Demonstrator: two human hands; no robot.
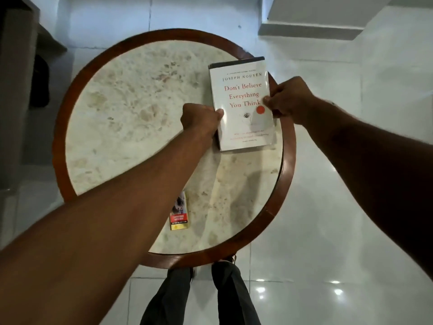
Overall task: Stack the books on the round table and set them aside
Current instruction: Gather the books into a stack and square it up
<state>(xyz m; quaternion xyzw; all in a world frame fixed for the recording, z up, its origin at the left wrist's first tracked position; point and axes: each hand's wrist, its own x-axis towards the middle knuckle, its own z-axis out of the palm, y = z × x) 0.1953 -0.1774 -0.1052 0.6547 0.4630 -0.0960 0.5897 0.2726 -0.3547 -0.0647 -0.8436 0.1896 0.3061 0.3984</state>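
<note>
A stack of books (242,106) sits at the right side of the round table (140,109). The top book has a white cover with red title lettering, and a dark book edge shows beneath it along the far and left sides. My left hand (201,119) grips the stack's left edge, thumb on the cover. My right hand (288,99) grips the right edge, thumb on the cover too. How many books lie under the top one is hidden.
The table has a marbled top and a brown wooden rim (287,174). A small yellow and red pack (179,214) lies near the front, partly under my left forearm. White floor tiles surround the table; dark furniture (18,78) stands at the left. My legs show below.
</note>
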